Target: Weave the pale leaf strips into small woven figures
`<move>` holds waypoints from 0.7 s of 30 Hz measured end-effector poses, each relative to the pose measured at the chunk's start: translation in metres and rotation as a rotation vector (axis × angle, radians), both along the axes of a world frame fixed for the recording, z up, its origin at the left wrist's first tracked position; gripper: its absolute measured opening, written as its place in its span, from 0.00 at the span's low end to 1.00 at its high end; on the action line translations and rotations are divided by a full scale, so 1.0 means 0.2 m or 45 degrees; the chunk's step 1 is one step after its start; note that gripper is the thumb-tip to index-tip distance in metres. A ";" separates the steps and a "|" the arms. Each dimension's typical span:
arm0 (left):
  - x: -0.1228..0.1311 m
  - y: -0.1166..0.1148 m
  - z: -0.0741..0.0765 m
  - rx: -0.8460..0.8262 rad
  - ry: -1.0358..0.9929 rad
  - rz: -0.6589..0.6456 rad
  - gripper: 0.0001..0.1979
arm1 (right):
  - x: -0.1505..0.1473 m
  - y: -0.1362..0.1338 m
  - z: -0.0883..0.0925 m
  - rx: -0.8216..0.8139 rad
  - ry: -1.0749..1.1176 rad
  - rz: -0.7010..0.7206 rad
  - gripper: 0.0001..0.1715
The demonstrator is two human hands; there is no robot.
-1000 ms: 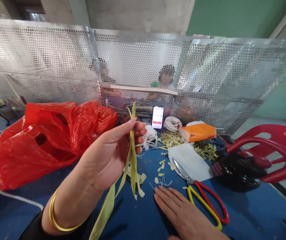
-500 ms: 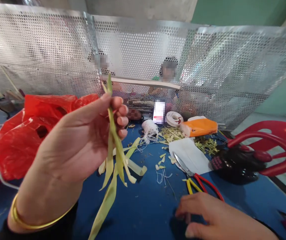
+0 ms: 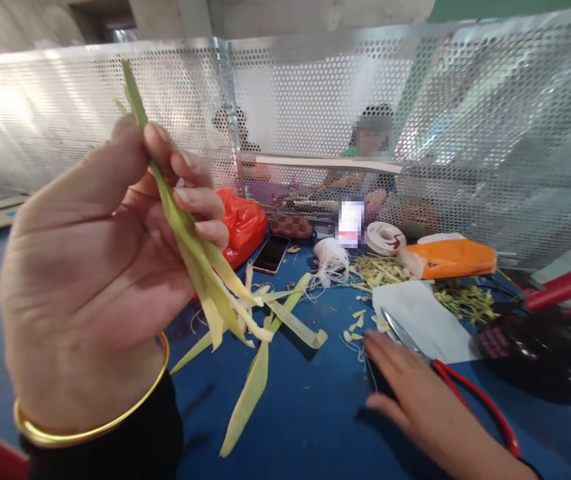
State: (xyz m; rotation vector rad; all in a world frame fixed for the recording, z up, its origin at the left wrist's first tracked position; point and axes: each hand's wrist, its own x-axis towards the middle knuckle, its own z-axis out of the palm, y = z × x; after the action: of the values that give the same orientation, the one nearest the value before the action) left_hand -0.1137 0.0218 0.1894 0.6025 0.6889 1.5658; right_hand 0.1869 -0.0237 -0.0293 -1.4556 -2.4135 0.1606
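Observation:
Raised at the left, my left hand (image 3: 90, 247) pinches a small bundle of pale green leaf strips (image 3: 185, 233) between thumb and fingers; their ends hang down to the right. Below the bundle, more loose leaf strips (image 3: 248, 397) lie on the blue table. My right hand (image 3: 415, 393) is low over the table with its fingers stretched out and thumb apart, holding nothing visible. Close beside it lie red-handled scissors (image 3: 490, 393), their blades on a sheet of white paper (image 3: 422, 310) and partly hidden. Thin white threads (image 3: 358, 347) and leaf bits are near its fingertips.
A perforated metal screen (image 3: 305, 100) stands behind the table, with people beyond it. Along the back are a red plastic bag (image 3: 242, 223), phone (image 3: 272, 255), patterned pouch (image 3: 291, 227), white thread bundle (image 3: 332, 257), ribbon roll (image 3: 372, 237) and orange packet (image 3: 458, 259). A black bag (image 3: 550, 353) sits right.
My left hand has risen and moved left with the leaf strips. The right hand has moved forward, its fingers straighter, and the yellow handles no longer show. The view has shifted left.

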 end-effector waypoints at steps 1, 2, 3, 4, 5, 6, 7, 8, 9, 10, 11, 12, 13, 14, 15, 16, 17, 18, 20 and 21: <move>0.00 -0.01 0.01 0.074 0.022 -0.007 0.21 | 0.02 0.02 -0.02 0.115 0.024 -0.115 0.38; 0.01 -0.02 0.01 0.142 0.045 -0.013 0.22 | 0.03 0.03 -0.04 0.188 0.059 -0.151 0.36; 0.01 -0.03 0.00 0.183 0.065 -0.012 0.23 | 0.04 0.03 -0.05 0.217 0.084 -0.132 0.33; 0.03 -0.03 -0.01 0.176 0.081 -0.007 0.22 | 0.05 0.03 -0.04 0.261 0.116 -0.110 0.31; 0.05 -0.03 -0.02 0.180 0.087 -0.017 0.22 | 0.05 0.02 -0.03 0.307 0.132 -0.072 0.29; 0.08 -0.03 -0.04 0.184 0.098 -0.049 0.20 | 0.05 0.01 -0.02 0.365 0.145 -0.040 0.28; 0.11 -0.03 -0.08 0.172 0.120 -0.126 0.17 | 0.04 0.00 -0.01 0.426 0.167 -0.020 0.26; 0.16 -0.03 -0.11 0.124 0.155 -0.233 0.14 | 0.04 0.00 0.00 0.480 0.196 -0.010 0.24; 0.20 -0.03 -0.15 0.063 0.194 -0.374 0.13 | 0.03 -0.01 0.01 0.515 0.238 -0.017 0.23; 0.25 -0.03 -0.19 -0.012 0.232 -0.538 0.12 | 0.03 -0.01 0.02 0.530 0.294 -0.034 0.21; 0.30 -0.03 -0.24 -0.030 0.240 -0.652 0.12 | 0.03 -0.01 0.04 0.524 0.362 -0.053 0.20; 0.35 -0.03 -0.28 -0.045 0.246 -0.734 0.10 | 0.02 -0.01 0.06 0.503 0.440 -0.076 0.18; 0.39 -0.03 -0.33 -0.037 0.248 -0.769 0.10 | 0.02 -0.01 0.10 0.465 0.526 -0.102 0.18; 0.43 -0.03 -0.36 -0.015 0.254 -0.790 0.09 | 0.00 0.00 0.14 0.419 0.623 -0.125 0.17; 0.46 -0.03 -0.40 0.010 0.253 -0.833 0.10 | -0.01 0.00 0.19 0.354 0.726 -0.155 0.16; 0.48 -0.02 -0.43 0.028 0.255 -0.859 0.11 | -0.04 0.00 0.24 0.249 0.820 -0.187 0.15; 0.50 -0.02 -0.45 0.037 0.270 -0.848 0.12 | -0.07 0.01 0.29 0.163 0.929 -0.201 0.15; 0.51 -0.02 -0.47 0.055 0.273 -0.838 0.12 | -0.11 0.01 0.33 0.016 1.033 -0.186 0.16; 0.53 -0.02 -0.50 0.005 0.249 -0.874 0.13 | -0.18 0.03 0.39 -0.285 1.289 -0.069 0.19; 0.54 -0.01 -0.51 -0.017 0.278 -0.862 0.13 | -0.21 0.04 0.40 -0.384 1.393 -0.040 0.20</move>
State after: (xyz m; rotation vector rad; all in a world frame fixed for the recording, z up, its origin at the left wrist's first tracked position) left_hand -0.0060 0.0191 0.0875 0.8949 0.5719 0.8737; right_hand 0.1454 -0.0164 0.0506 -1.0530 -1.4852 1.0387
